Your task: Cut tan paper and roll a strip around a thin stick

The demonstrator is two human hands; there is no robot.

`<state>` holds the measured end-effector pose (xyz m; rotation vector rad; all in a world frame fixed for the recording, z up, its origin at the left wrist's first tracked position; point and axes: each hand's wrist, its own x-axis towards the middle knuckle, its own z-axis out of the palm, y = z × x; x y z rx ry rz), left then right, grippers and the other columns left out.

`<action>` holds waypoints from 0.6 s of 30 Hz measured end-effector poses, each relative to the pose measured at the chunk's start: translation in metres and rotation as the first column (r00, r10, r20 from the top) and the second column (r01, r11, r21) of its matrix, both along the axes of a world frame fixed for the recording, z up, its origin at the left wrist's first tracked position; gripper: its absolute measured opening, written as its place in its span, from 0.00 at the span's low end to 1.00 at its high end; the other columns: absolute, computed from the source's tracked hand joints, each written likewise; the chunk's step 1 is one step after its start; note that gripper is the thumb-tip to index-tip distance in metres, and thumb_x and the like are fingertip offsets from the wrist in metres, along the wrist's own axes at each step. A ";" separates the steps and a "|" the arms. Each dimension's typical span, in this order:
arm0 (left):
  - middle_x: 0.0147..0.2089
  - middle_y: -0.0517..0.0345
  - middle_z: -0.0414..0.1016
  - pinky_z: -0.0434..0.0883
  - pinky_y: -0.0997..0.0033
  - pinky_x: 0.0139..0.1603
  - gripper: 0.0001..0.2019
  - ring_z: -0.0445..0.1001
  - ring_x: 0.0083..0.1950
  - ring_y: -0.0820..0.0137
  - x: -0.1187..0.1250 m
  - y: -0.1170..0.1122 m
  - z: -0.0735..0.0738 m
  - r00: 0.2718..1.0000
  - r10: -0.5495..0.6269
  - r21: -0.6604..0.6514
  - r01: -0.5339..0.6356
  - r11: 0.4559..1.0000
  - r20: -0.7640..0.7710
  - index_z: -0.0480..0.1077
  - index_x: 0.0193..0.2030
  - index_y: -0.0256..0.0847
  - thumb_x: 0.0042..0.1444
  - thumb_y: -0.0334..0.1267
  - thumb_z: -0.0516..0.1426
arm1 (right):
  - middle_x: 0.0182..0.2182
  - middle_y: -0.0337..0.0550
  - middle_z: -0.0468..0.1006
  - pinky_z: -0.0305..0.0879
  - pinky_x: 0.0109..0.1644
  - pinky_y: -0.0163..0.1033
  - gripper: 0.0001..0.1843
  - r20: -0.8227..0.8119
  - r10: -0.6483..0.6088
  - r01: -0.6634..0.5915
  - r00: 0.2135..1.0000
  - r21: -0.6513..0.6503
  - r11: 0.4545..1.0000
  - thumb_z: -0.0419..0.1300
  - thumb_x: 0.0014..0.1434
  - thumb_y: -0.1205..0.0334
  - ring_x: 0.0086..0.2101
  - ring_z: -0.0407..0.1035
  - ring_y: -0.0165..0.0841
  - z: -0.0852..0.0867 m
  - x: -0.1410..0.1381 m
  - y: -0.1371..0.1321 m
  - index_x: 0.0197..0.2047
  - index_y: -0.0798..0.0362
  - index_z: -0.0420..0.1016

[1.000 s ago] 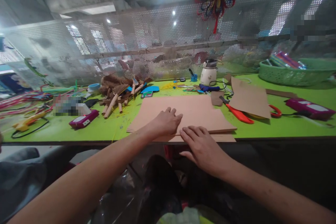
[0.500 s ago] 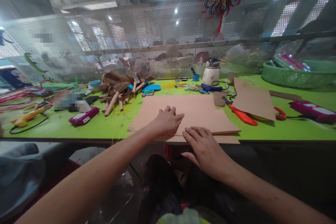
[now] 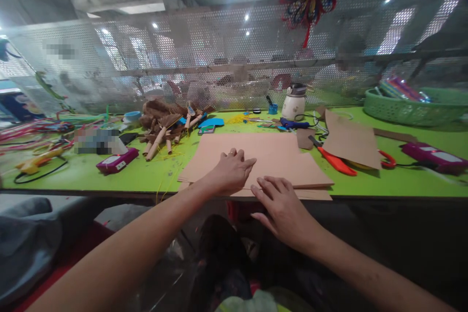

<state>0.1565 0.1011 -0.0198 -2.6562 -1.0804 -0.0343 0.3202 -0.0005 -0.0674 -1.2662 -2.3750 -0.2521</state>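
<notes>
A stack of tan cardboard sheets lies on the green table in front of me. My left hand rests flat on top of the stack near its front edge, fingers stretched out. My right hand sits at the stack's near edge, fingertips touching the edges of the sheets, fingers spread and slightly bent. Neither hand holds anything.
Red-handled scissors lie under a loose cardboard piece to the right. Rolled brown paper pieces are piled at left, with a magenta box nearby and another magenta box at right. A green basket, a white jar and a mesh wall stand behind.
Both hands stay on the cardboard stack; the right hand's fingers have curled slightly at the stack's edge. The view has shifted a little.
</notes>
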 end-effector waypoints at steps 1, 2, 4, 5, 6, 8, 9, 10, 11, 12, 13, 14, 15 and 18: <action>0.47 0.41 0.64 0.65 0.51 0.41 0.19 0.63 0.46 0.53 0.001 0.000 0.002 1.000 -0.010 0.001 0.010 1.000 -0.006 0.61 0.57 0.43 0.61 0.42 0.44 | 0.55 0.56 0.66 0.54 0.54 0.55 0.24 -0.001 0.000 0.000 1.000 0.000 1.000 0.55 0.60 0.55 0.53 0.56 0.49 0.000 0.000 0.000 0.57 0.56 0.63; 0.46 0.41 0.65 0.65 0.52 0.41 0.18 0.63 0.46 0.54 0.003 0.000 0.003 1.000 -0.023 -0.004 0.023 1.000 -0.013 0.63 0.55 0.41 0.60 0.42 0.47 | 0.55 0.56 0.66 0.54 0.54 0.55 0.24 -0.001 -0.001 0.001 1.000 0.001 1.000 0.55 0.60 0.55 0.53 0.56 0.49 0.000 0.000 0.000 0.57 0.56 0.64; 0.44 0.42 0.66 0.66 0.53 0.43 0.15 0.64 0.46 0.54 0.006 -0.004 0.007 0.998 -0.058 -0.006 0.058 0.998 -0.016 0.67 0.49 0.38 0.57 0.40 0.50 | 0.55 0.57 0.66 0.54 0.54 0.55 0.24 -0.001 -0.004 0.004 1.000 -0.002 1.000 0.54 0.60 0.54 0.53 0.56 0.49 0.002 0.000 -0.001 0.57 0.55 0.64; 0.42 0.43 0.67 0.65 0.54 0.44 0.12 0.64 0.46 0.55 0.008 -0.009 0.007 0.997 -0.074 0.000 0.074 0.997 -0.008 0.68 0.45 0.37 0.57 0.38 0.51 | 0.55 0.57 0.66 0.55 0.53 0.55 0.24 -0.001 -0.005 0.005 1.000 -0.007 1.000 0.54 0.60 0.54 0.53 0.56 0.49 0.003 0.000 -0.002 0.57 0.56 0.64; 0.41 0.44 0.68 0.65 0.56 0.46 0.09 0.64 0.47 0.56 0.008 -0.015 0.007 0.996 -0.092 0.013 0.092 0.996 0.010 0.69 0.41 0.36 0.57 0.36 0.51 | 0.54 0.57 0.66 0.55 0.53 0.56 0.24 0.000 -0.006 0.006 1.000 -0.014 1.000 0.54 0.60 0.54 0.53 0.57 0.49 0.004 0.000 -0.002 0.57 0.56 0.64; 0.39 0.46 0.69 0.65 0.60 0.47 0.08 0.65 0.46 0.59 0.007 -0.034 0.003 0.993 -0.098 0.029 0.096 0.995 0.073 0.69 0.36 0.35 0.59 0.33 0.49 | 0.54 0.58 0.66 0.54 0.54 0.56 0.25 0.003 -0.003 0.003 1.000 -0.028 1.000 0.55 0.59 0.55 0.53 0.56 0.49 0.006 0.000 -0.003 0.58 0.57 0.63; 0.39 0.47 0.69 0.66 0.62 0.47 0.10 0.65 0.45 0.61 0.005 -0.045 -0.001 0.988 -0.095 0.030 0.092 0.995 0.121 0.69 0.37 0.35 0.60 0.31 0.47 | 0.54 0.58 0.66 0.54 0.54 0.57 0.26 0.006 -0.001 0.001 1.000 -0.036 0.999 0.55 0.58 0.56 0.53 0.56 0.49 0.007 -0.001 -0.004 0.57 0.58 0.63; 0.39 0.48 0.69 0.66 0.62 0.47 0.11 0.66 0.44 0.62 0.003 -0.056 -0.006 0.984 -0.095 0.032 0.092 0.995 0.153 0.69 0.37 0.36 0.62 0.31 0.46 | 0.55 0.58 0.65 0.53 0.55 0.57 0.26 0.007 0.001 -0.001 1.000 -0.042 0.999 0.56 0.57 0.57 0.53 0.56 0.49 0.008 -0.001 -0.005 0.57 0.60 0.63; 0.38 0.49 0.69 0.66 0.61 0.48 0.12 0.66 0.43 0.63 0.001 -0.066 -0.011 0.979 -0.101 0.034 0.097 0.995 0.175 0.68 0.38 0.36 0.62 0.32 0.45 | 0.55 0.59 0.65 0.52 0.56 0.58 0.27 0.008 0.002 -0.001 1.000 -0.047 0.999 0.56 0.56 0.58 0.53 0.55 0.50 0.009 -0.001 -0.006 0.57 0.61 0.63; 0.40 0.50 0.69 0.65 0.60 0.50 0.11 0.66 0.45 0.62 -0.001 -0.074 -0.016 0.975 -0.094 0.033 0.089 0.995 0.200 0.68 0.41 0.37 0.63 0.32 0.45 | 0.56 0.59 0.64 0.51 0.57 0.58 0.27 0.007 0.002 -0.001 1.000 -0.053 0.999 0.56 0.56 0.58 0.54 0.55 0.50 0.009 -0.001 -0.006 0.57 0.61 0.63; 0.42 0.50 0.69 0.65 0.60 0.51 0.12 0.65 0.46 0.62 -0.003 -0.081 -0.020 0.972 -0.081 0.036 0.075 0.997 0.222 0.67 0.44 0.37 0.63 0.32 0.44 | 0.56 0.59 0.64 0.51 0.57 0.58 0.27 0.004 0.001 -0.001 1.000 -0.059 0.998 0.56 0.55 0.59 0.54 0.55 0.50 0.009 -0.001 -0.007 0.57 0.62 0.63; 0.44 0.49 0.69 0.64 0.59 0.52 0.12 0.65 0.47 0.61 -0.004 -0.085 -0.024 0.970 -0.071 0.039 0.064 0.997 0.233 0.67 0.46 0.37 0.63 0.33 0.45 | 0.56 0.59 0.64 0.50 0.58 0.58 0.28 -0.001 0.001 -0.001 1.000 -0.065 0.998 0.56 0.55 0.59 0.54 0.54 0.50 0.009 -0.001 -0.008 0.58 0.62 0.63; 0.45 0.49 0.68 0.64 0.58 0.53 0.12 0.65 0.48 0.61 -0.004 -0.088 -0.027 0.969 -0.060 0.043 0.052 0.998 0.238 0.66 0.48 0.37 0.63 0.34 0.45 | 0.56 0.59 0.64 0.50 0.58 0.58 0.29 -0.005 0.002 -0.002 1.000 -0.067 0.998 0.56 0.55 0.59 0.54 0.54 0.50 0.008 0.000 -0.008 0.59 0.62 0.62; 0.48 0.46 0.67 0.62 0.55 0.55 0.14 0.64 0.50 0.58 -0.002 -0.089 -0.034 0.975 -0.042 0.057 0.030 0.998 0.218 0.64 0.51 0.34 0.61 0.37 0.50 | 0.58 0.59 0.63 0.47 0.60 0.58 0.32 -0.003 0.014 -0.014 1.000 -0.061 0.998 0.55 0.56 0.59 0.56 0.53 0.50 0.004 0.002 -0.007 0.61 0.64 0.58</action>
